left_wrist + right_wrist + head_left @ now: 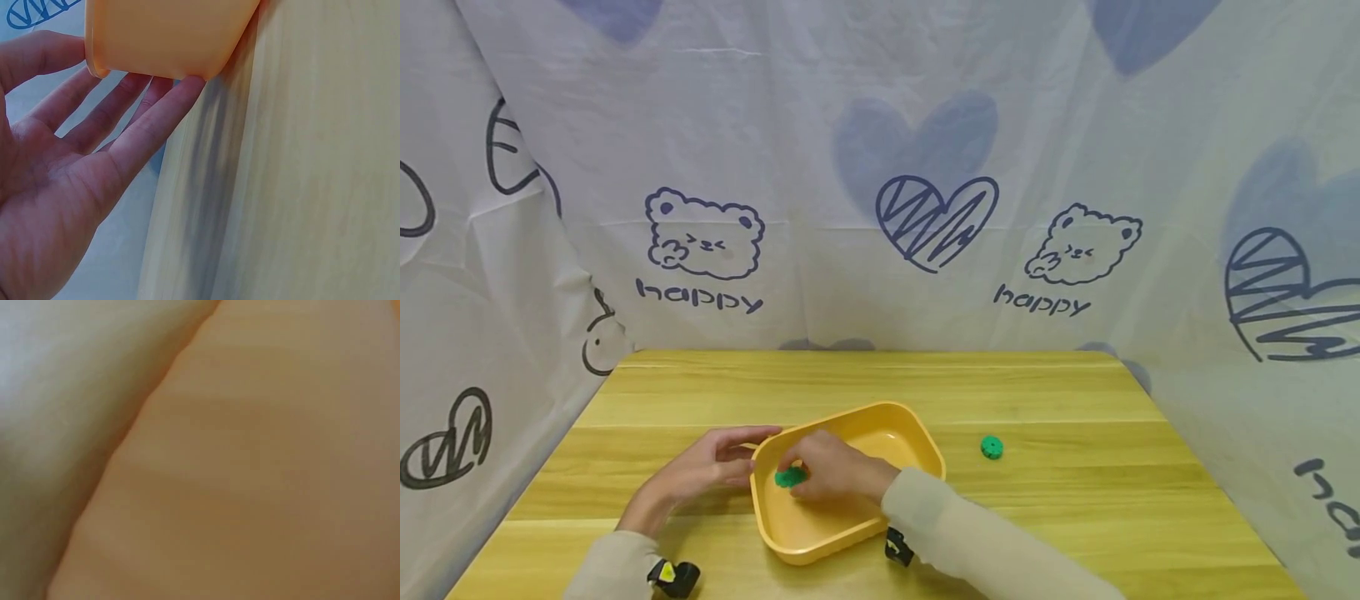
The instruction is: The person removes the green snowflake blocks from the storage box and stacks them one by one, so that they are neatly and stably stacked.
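Observation:
A yellow-orange plastic tray (797, 533) with rounded corners lies at an angle on the wooden table. My right hand (829, 465) reaches into its left part, fingers bent down around a small green bumpy-edged piece (790, 477) low in the tray. Outside the tray's left end is my left hand (703, 462). In the left wrist view, that hand's long, nearly straight fingers (150, 134) touch the outer wall of the tray (169, 37), one at the rim. A blurred close-up of a pale sleeve (75, 394) takes up part of the right wrist view.
A small round green disc (992, 447) with a hole in its middle lies on the table (1075, 500), right of the tray. Behind the table hangs a white cloth (820, 275) printed with hearts and bears; more cloth stands at both sides.

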`<state>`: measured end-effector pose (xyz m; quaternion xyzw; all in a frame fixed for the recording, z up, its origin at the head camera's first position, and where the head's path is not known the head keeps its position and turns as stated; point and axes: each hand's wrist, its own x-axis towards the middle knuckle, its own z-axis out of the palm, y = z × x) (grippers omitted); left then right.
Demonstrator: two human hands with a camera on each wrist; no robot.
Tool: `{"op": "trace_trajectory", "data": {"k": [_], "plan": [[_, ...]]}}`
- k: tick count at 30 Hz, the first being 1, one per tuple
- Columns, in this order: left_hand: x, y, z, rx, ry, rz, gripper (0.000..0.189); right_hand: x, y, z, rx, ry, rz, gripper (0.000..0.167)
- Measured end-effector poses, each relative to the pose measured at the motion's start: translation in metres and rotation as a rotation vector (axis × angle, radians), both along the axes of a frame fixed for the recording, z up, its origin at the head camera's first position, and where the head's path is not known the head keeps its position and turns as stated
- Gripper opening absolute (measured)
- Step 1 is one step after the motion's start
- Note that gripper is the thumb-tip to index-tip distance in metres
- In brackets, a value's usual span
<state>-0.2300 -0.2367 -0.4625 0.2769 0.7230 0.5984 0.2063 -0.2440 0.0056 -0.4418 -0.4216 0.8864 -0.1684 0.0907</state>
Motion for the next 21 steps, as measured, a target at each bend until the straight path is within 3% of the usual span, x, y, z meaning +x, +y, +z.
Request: {"op": "trace_trajectory", "data": {"k": [10, 21], "plan": [[-0.0003, 0.0003, 0.0, -0.011, 0.007, 0.004, 0.054, 0.0011, -0.0018, -0.0069, 0.005, 0.064, 0.01, 0.021], [0.0001, -0.0005, 0.0009, -0.01, 0.0, 0.003, 0.054, 0.002, -0.0019, -0.0027, 0.055, 0.089, 0.033, 0.022]]}}
